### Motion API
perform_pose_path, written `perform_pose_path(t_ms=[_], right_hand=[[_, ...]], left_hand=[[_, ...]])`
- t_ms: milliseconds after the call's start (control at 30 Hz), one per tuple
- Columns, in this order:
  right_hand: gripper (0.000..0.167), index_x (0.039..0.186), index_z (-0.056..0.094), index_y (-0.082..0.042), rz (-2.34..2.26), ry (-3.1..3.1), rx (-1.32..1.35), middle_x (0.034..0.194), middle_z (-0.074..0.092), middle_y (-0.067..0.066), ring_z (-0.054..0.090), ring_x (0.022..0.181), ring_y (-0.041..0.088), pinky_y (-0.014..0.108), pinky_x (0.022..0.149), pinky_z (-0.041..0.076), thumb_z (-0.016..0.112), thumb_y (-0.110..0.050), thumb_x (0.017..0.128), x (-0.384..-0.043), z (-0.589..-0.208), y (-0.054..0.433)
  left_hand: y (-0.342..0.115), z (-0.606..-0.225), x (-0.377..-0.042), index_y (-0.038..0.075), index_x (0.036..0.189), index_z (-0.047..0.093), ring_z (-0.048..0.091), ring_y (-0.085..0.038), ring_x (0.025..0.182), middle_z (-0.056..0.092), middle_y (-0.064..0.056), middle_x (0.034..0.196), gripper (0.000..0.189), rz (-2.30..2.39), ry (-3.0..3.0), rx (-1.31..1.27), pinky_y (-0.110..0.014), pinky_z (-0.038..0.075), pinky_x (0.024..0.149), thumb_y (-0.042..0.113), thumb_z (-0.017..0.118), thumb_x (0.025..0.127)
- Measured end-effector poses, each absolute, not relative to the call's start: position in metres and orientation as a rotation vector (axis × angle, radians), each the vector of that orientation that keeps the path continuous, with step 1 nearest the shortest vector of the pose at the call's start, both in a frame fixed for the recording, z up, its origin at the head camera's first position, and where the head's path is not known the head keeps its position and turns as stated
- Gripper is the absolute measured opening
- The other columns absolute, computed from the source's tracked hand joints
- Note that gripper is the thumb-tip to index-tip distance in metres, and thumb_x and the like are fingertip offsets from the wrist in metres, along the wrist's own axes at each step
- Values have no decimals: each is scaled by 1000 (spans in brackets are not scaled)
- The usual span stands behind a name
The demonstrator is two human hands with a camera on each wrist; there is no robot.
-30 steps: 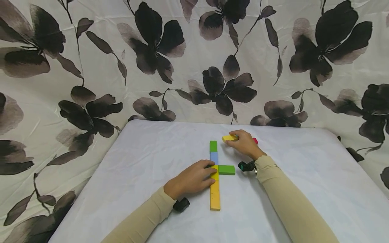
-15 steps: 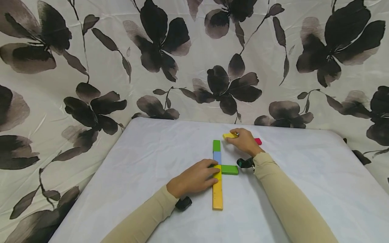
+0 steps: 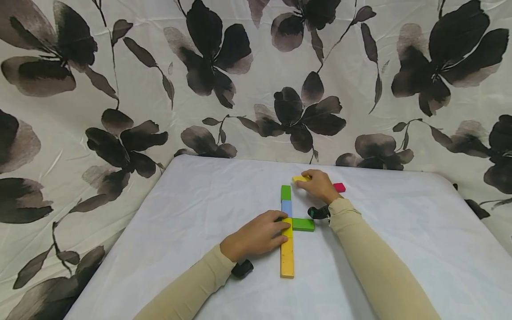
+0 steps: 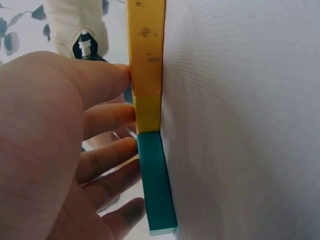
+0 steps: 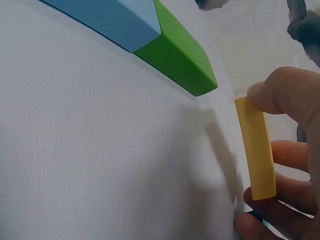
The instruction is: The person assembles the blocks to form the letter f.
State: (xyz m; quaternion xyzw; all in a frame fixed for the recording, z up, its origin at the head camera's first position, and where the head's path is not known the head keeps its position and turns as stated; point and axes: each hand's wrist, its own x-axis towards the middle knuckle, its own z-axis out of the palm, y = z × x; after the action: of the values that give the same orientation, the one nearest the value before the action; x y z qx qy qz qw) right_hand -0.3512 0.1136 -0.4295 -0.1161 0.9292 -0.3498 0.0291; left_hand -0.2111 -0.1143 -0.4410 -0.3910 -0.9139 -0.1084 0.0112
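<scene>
My left hand point(image 3: 256, 235) lies against a row of blocks, with fingertips touching the long orange-yellow block point(image 3: 287, 260) and the short yellow block point(image 3: 287, 228). A teal block point(image 4: 156, 182) shows under its fingers in the left wrist view; the hand hides it in the head view. Farther along the row are a blue block point(image 3: 286, 208) and a green block point(image 3: 286, 192). Another green block point(image 3: 303, 224) juts out to the right. My right hand point(image 3: 318, 184) pinches a separate yellow block point(image 5: 256, 150) by its ends, beyond the row's far end and apart from it.
A red block point(image 3: 339, 187) lies behind the right wrist, partly covered. White cloth covers the table point(image 3: 180, 191). Behind it hangs a flower-patterned curtain point(image 3: 240, 133). In the right wrist view, a dark teal bit point(image 5: 256, 216) peeks out by the fingers.
Holding the yellow block, my right hand has shifted slightly left toward the row, and more of the red block shows. My left hand stays against the blocks. The head view has shifted slightly.
</scene>
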Motion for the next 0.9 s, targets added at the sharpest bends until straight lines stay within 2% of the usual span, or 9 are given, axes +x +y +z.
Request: perform_pose_path(t_ms=[367,900], right_hand=[[60,136,59,-2,-1042,2870,-291,132,59,17,52,112,31,45,102,43,70,-40,91,-355,-435,103],[60,136,59,0,-911,2920,-279,133,59,18,53,115,33,49,102,42,69,-41,93,-357,-434,93]], left_hand=[[-116,-442,-212,11,134,66,50,-21,131,52,-7,143,41,-325,-2827,-1233,-33,39,111,36,60,101],[-116,-442,-211,12,134,66,50,-21,131,53,-7,142,41,-287,-2800,-1234,-32,37,111,37,60,101]])
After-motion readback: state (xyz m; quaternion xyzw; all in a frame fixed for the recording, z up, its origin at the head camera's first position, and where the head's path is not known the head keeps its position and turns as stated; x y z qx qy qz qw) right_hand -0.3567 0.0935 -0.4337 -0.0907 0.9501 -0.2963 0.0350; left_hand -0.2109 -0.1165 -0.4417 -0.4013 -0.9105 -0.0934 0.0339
